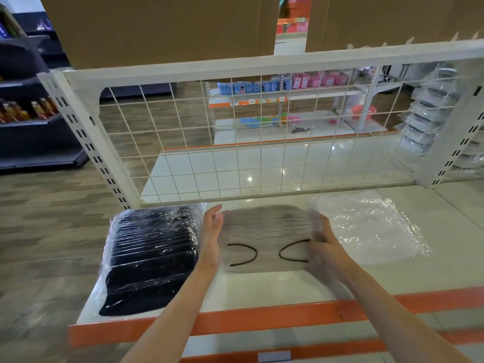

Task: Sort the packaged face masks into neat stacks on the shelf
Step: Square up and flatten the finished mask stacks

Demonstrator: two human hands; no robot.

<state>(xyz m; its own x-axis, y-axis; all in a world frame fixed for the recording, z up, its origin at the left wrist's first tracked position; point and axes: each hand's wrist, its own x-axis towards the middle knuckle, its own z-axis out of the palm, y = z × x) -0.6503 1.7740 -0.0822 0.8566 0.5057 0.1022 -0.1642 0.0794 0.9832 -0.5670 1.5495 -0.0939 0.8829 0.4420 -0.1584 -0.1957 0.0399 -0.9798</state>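
Observation:
A stack of grey packaged masks (267,231) with black ear loops lies on the white shelf (275,289), in the middle. My left hand (210,231) presses flat against the stack's left side, fingers straight. My right hand (320,239) presses against its right side, partly under clear wrapping. A stack of black packaged masks (152,255) lies fanned at the shelf's left end, just left of my left hand. A heap of clear-wrapped white masks (366,226) lies to the right.
A white wire grid (235,142) backs the shelf, with slotted uprights at both ends. The shelf's front edge is an orange strip (262,320). More packaged masks (429,111) hang at the right. Cardboard boxes (162,27) sit above.

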